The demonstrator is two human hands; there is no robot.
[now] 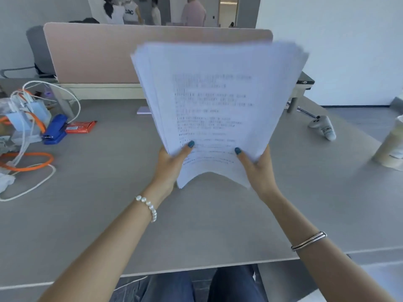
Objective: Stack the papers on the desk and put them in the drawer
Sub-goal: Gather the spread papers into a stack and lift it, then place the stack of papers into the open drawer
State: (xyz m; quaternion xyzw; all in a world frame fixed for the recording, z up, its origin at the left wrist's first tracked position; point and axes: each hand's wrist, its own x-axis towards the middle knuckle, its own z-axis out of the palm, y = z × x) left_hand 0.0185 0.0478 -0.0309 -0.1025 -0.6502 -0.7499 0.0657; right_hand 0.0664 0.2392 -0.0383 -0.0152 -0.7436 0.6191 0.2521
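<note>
A thick stack of printed white papers (216, 105) is held upright above the grey desk (109, 192), its top edge fanned and blurred, its bottom edge arched and lifted off the surface. My left hand (169, 163) grips the stack's lower left corner with the thumb on the front sheet. My right hand (257, 164) grips the lower right corner the same way. No drawer is in view.
A blue stapler (54, 129), a red box (80, 127), chargers and tangled orange and white cables (26, 158) crowd the left. A pink divider (98, 53) stands behind. A white controller (322, 127) and a paper cup (390, 147) sit at the right. Several people stand far behind.
</note>
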